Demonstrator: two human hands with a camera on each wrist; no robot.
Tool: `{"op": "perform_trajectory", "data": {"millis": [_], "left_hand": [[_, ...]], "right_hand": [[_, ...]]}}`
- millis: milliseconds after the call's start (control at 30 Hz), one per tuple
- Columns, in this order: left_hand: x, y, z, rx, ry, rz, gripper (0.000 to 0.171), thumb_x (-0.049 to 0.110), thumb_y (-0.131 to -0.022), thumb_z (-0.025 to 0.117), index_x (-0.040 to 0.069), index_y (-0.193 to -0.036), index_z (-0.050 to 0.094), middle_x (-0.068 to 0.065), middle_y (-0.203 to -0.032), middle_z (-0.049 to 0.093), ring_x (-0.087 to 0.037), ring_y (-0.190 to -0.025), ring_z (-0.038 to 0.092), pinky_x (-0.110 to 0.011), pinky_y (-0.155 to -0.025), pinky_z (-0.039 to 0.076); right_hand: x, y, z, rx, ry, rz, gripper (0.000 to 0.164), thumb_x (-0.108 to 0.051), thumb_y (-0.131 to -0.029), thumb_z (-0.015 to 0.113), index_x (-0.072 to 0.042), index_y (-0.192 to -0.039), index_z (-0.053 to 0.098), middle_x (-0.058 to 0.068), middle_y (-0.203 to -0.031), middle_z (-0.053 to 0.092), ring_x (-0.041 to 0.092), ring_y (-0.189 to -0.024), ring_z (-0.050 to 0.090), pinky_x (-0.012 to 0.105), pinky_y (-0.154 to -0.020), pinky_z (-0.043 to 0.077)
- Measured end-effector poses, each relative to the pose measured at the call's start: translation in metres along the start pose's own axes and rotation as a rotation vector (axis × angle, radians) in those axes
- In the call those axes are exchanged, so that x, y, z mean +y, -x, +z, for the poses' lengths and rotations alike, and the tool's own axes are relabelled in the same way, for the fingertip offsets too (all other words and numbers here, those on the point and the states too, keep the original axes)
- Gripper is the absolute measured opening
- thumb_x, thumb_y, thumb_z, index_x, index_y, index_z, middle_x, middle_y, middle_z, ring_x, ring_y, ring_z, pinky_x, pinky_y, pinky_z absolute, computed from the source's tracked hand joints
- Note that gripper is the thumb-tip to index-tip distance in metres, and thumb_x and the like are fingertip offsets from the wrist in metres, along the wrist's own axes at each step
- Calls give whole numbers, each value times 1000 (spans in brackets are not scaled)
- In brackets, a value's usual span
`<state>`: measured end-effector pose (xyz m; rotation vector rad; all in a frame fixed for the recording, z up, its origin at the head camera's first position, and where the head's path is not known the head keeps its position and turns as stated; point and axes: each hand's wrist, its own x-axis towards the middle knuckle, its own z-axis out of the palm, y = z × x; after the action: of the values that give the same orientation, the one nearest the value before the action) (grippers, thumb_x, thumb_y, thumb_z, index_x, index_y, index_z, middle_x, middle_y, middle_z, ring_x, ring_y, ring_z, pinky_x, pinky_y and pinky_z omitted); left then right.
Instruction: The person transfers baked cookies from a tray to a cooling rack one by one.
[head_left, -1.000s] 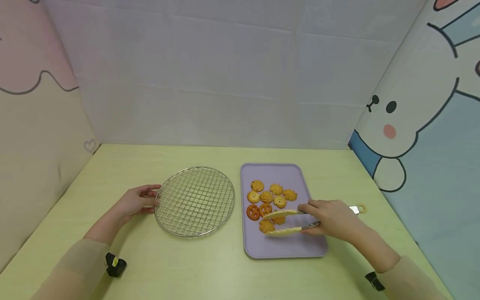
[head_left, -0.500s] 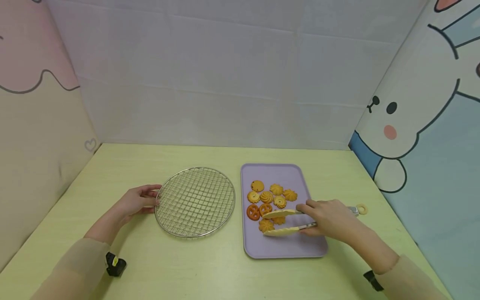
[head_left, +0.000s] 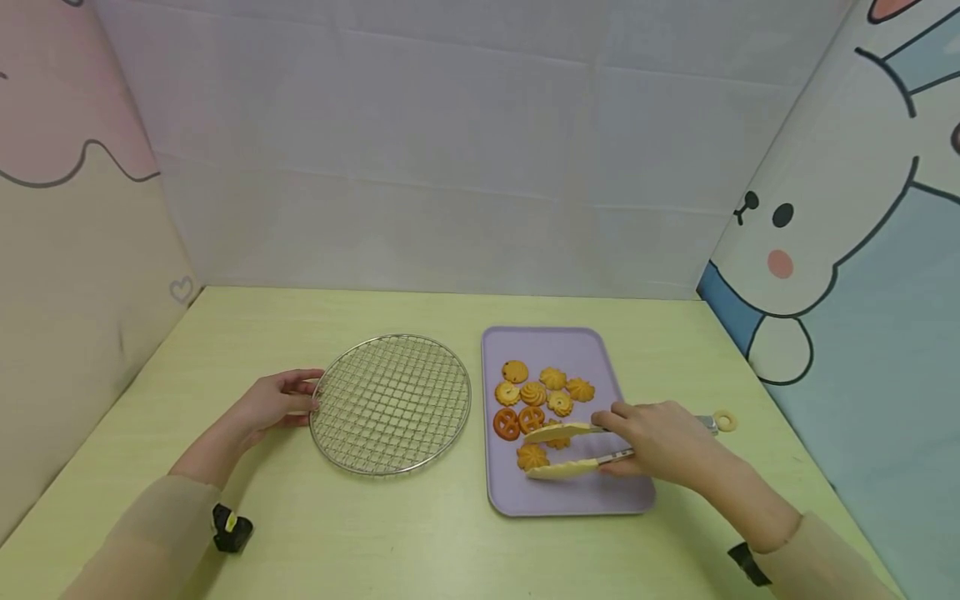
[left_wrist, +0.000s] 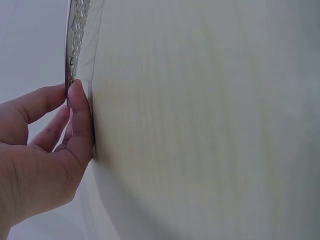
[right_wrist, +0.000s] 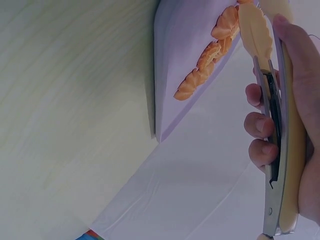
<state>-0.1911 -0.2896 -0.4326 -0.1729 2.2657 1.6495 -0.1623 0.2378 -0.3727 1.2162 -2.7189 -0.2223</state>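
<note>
Head view: left hand [head_left: 276,404] pinches the wire rack [head_left: 390,406]; right hand [head_left: 667,437] grips tongs [head_left: 562,432], long axis crosswise, tips leftward.

Right hand [right_wrist: 311,105], fingers [right_wrist: 259,124] around tongs [right_wrist: 292,160], cookies [right_wrist: 208,55] on 1 lilac tray [right_wrist: 172,45]

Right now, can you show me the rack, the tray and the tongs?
Rack [head_left: 391,405], head view, on the mesh.
Tray [head_left: 558,498], head view, bare near end.
Tongs [right_wrist: 293,150], right wrist view, on the handle.
</note>
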Motion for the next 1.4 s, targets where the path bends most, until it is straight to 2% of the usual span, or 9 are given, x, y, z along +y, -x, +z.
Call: {"op": "perform_trajectory", "data": {"millis": [867,1033,1267,1400], "left_hand": [[1,1,-1,-11,0,-5,66,5,-89,62,-1,-146,29,-11,-111,48,-8,-87,56,-27,-75,54],[-2,0,0,-9,2,-7,66,5,-90,62,0,-146,29,-10,-110,48,-7,-88,56,-27,-77,54],[-2,-2,0,-10,-1,2,62,3,-91,58,-4,-145,29,-10,-109,49,-6,-90,56,-27,-80,54],[-2,-1,0,-6,-8,-2,60,3,-92,58,-6,-144,30,-9,-107,50,-6,-90,56,-27,-81,54]], "right_hand": [[3,-10,-7,-22,29,-49,49,-57,-71,72,-20,-102,64,-11,-68,50,2,-49,35,20,-42,33],[4,-14,-11,-20,43,-53,51,-57,-71,73,-19,-103,64,-9,-68,51,3,-49,35,20,-41,32],[7,-24,-19,-1,55,-56,51,-57,-71,73,-19,-104,66,-8,-71,55,5,-50,44,22,-41,37],[7,-32,-24,21,52,-55,51,-56,-71,74,-19,-105,64,-9,-71,55,5,-47,40,21,-40,35]]}}
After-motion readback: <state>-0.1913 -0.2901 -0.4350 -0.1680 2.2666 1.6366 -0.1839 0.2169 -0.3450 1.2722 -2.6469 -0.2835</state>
